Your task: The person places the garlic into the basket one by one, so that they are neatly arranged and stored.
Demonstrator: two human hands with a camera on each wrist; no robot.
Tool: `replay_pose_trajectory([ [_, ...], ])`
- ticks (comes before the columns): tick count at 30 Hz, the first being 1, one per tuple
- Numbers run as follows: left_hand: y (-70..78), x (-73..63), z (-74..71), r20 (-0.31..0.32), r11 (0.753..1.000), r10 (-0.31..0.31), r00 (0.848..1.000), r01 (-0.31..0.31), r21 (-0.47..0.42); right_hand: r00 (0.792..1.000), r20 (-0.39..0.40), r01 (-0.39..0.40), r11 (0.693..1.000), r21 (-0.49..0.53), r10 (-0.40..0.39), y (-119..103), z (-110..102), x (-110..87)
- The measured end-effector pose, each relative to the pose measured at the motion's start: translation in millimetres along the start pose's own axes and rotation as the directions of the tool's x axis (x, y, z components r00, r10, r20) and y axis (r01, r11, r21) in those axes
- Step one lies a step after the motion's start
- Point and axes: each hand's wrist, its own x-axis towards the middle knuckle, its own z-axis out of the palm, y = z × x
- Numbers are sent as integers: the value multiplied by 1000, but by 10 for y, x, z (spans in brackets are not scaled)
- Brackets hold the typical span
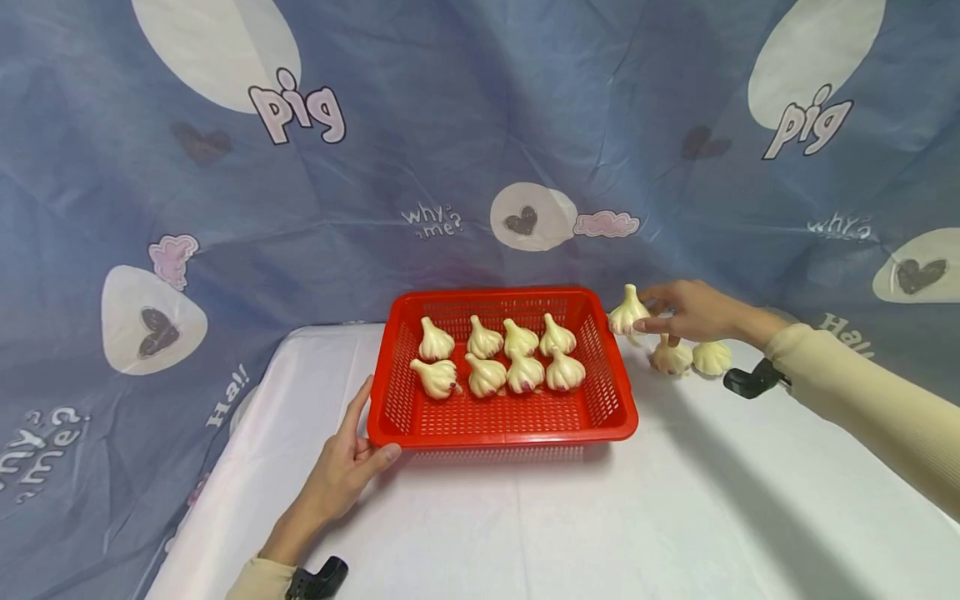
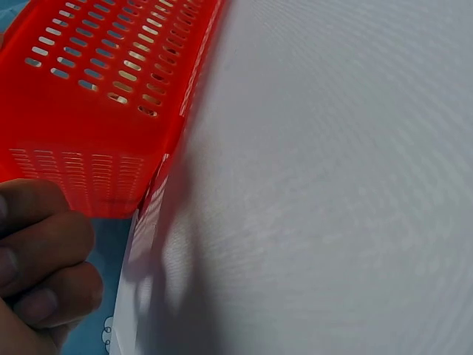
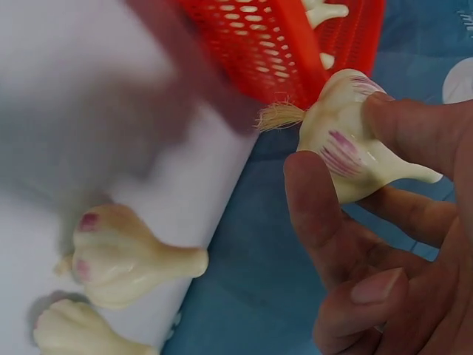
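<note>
A red plastic basket point(image 1: 502, 437) stands on the white-covered table, with several garlic bulbs in two rows inside. My left hand point(image 1: 341, 475) grips its near left corner, thumb on the rim; its curled fingers point(image 2: 52, 251) show beside the basket wall in the left wrist view. Just beyond the basket's right rim, my right hand point(image 1: 693, 310) pinches a garlic bulb point(image 1: 628, 312) between thumb and fingers. Seen from the right wrist, that held bulb point(image 3: 344, 140) has purple streaks and a tuft of roots pointing towards the basket.
Two more garlic bulbs lie on the table right of the basket, one pale bulb point(image 1: 671, 357) below my right hand and another bulb point(image 1: 712, 358) beside it. A blue printed cloth point(image 1: 450, 125) hangs behind the white table cover point(image 1: 480, 525).
</note>
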Motion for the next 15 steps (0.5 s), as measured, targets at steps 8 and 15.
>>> replay_pose_trajectory([
  [8,39,-1,-10,3,1000,-3,1000,3,-15,1000,7,2,1000,14,-2,-221,-14,92],
  [15,47,0,-12,-3,1000,-10,1000,10,-10,999,32,24,998,63,-27,-465,75,231],
])
